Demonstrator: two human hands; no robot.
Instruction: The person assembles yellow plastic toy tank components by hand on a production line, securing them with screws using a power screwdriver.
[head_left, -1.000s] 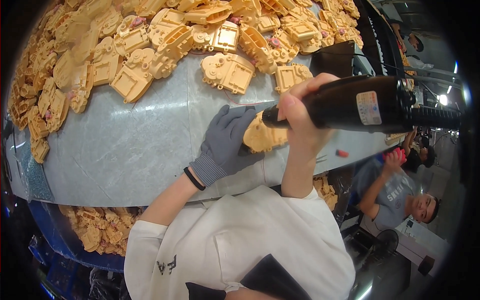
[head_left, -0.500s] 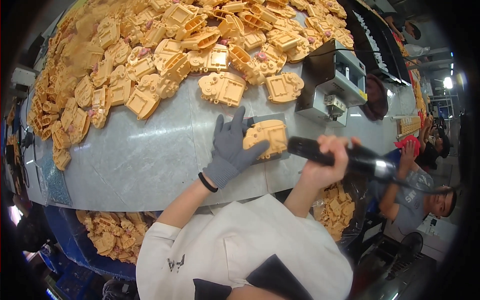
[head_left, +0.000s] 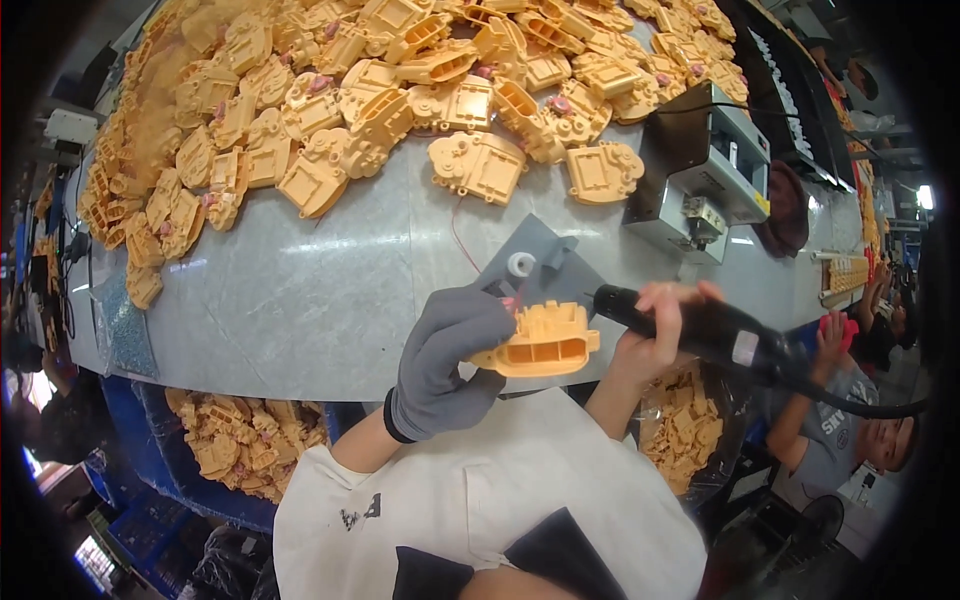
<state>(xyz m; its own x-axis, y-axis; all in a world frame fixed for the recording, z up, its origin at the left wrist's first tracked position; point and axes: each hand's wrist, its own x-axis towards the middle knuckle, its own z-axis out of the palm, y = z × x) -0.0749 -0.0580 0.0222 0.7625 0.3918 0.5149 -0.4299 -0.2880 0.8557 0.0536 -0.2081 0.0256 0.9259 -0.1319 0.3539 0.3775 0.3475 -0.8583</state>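
Observation:
My left hand (head_left: pixel 445 345), in a grey glove, holds a yellow-orange plastic housing (head_left: pixel 545 350) tilted on edge, its slotted side toward me. The fingers are closed on its left end. Just beyond lies a grey fixture block (head_left: pixel 530 236) with a white round post (head_left: pixel 520 264) standing on it. My bare right hand (head_left: pixel 655 335) is wrapped round a black electric screwdriver (head_left: pixel 735 342). The tool lies nearly level, its thin bit pointing left above the fixture's right side, apart from the housing. A cable runs off its back end to the right.
A large heap of similar housings (head_left: pixel 265 80) covers the far part of the grey table (head_left: pixel 300 300). A metal box device (head_left: pixel 690 180) stands at the right. Below the edge are a left bin of parts (head_left: pixel 240 440) and a right one (head_left: pixel 685 435). A co-worker (head_left: pixel 835 420) sits at the right.
My left hand has lifted the housing off the fixture toward me and tipped it up, uncovering the white post. The screwdriver stays in my right hand, a little farther right in view.

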